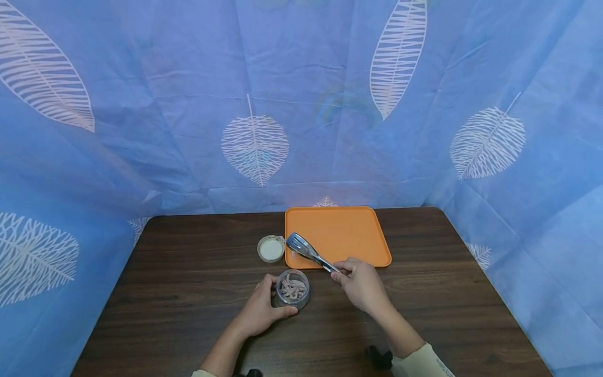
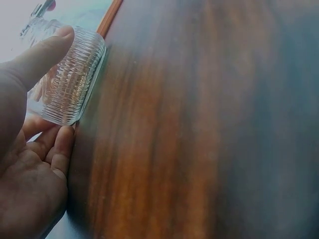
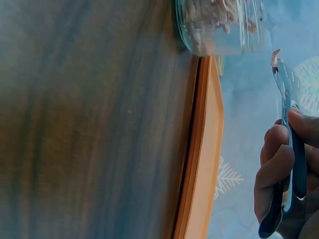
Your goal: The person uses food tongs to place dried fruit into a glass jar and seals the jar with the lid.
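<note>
My left hand point(image 1: 259, 312) grips the side of a clear ribbed jar point(image 2: 87, 64) on the table, thumb on the near side and fingers round the far side. Pale brownish strips point(image 1: 293, 288) lie inside the jar, whose mouth is uncovered. In my right hand point(image 1: 363, 284) are metal tongs point(image 1: 316, 255) with dark handles, squeezed nearly together. The tongs point left over the near-left part of an orange tray point(image 1: 350, 230). A small pinkish-brown piece point(image 3: 275, 57) sticks out of their tips in the right wrist view.
A round lid point(image 1: 271, 249) with a pale inside lies left of the tray, behind the jar. The dark wooden table point(image 1: 198, 283) meets a blue leaf-patterned cloth point(image 1: 301, 157) at the back. Near my right wrist is a black object point(image 1: 378, 358).
</note>
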Demonstrator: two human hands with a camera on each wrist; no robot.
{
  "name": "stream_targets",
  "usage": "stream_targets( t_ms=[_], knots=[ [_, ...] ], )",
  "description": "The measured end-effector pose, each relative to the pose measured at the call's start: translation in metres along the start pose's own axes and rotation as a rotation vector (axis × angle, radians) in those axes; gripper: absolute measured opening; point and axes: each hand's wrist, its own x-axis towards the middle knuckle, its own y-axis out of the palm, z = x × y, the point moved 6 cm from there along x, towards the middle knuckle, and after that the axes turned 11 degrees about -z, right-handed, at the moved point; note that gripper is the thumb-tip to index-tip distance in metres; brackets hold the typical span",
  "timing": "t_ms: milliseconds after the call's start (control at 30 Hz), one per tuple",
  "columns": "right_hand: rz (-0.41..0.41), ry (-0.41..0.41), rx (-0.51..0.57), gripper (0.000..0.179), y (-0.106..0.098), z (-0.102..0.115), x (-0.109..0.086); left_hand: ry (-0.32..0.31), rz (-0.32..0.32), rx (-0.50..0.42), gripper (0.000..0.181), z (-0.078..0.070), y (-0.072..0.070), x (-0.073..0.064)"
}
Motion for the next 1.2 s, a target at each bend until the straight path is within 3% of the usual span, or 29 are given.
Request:
stream_targets(
  t_ms=[433, 633, 967, 1200],
  knots=[
    [-0.013, -0.056, 0.019, 0.022, -0.001, -0.012, -0.040, 0.018, -0.011, -0.005, 0.076, -0.001, 0.002, -0.001],
    [-0.060, -0.101, -0.068, 0.022, -0.009, -0.013, -0.054, 0.015, -0.011, -0.006, 0.075, -0.001, 0.001, -0.001],
    [-0.138, -0.260, -0.289, 0.022, -0.024, 0.004, -0.070, 0.016, -0.006, -0.019, 0.078, 0.001, 0.001, -0.001],
    [-0.171, -0.313, -0.342, 0.023, -0.031, 0.012, -0.077, 0.041, -0.016, 0.011, 0.079, 0.002, 0.002, 0.000]
  ],
)
